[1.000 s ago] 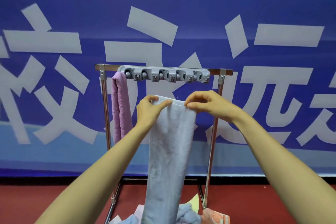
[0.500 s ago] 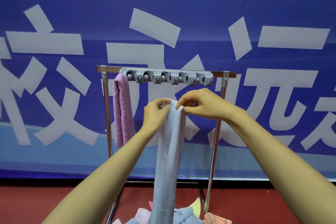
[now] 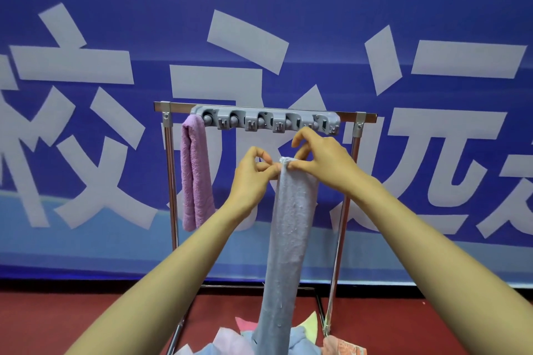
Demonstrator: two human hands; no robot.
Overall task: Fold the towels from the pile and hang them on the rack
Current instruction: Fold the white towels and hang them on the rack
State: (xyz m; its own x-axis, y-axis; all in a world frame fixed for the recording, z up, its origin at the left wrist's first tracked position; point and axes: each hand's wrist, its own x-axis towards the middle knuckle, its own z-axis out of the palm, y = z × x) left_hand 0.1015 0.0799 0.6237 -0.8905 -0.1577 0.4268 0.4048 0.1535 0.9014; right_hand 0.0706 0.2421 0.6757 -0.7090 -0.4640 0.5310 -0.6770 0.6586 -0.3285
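Observation:
A long light-blue towel [image 3: 291, 228] hangs folded lengthwise into a narrow strip in front of the rack [image 3: 357, 118]. My right hand [image 3: 320, 158] pinches its top edge. My left hand [image 3: 253, 173] touches the same top edge from the left with thumb and fingertip; whether it still pinches is unclear. The top edge sits just below the grey clip bar [image 3: 265, 119] on the rack's top rail. A folded pink towel [image 3: 196, 176] hangs from the leftmost clip. The pile of towels [image 3: 230, 343] lies at the bottom edge of the view.
The rack's metal legs [image 3: 171, 181] stand on a red floor [image 3: 57, 323] before a blue banner [image 3: 259, 8] with large white characters. Several clips to the right of the pink towel hold nothing.
The blue towel went from spread wide between both hands to gathered into a narrow strip. Both hands moved together and rose slightly toward the clip bar.

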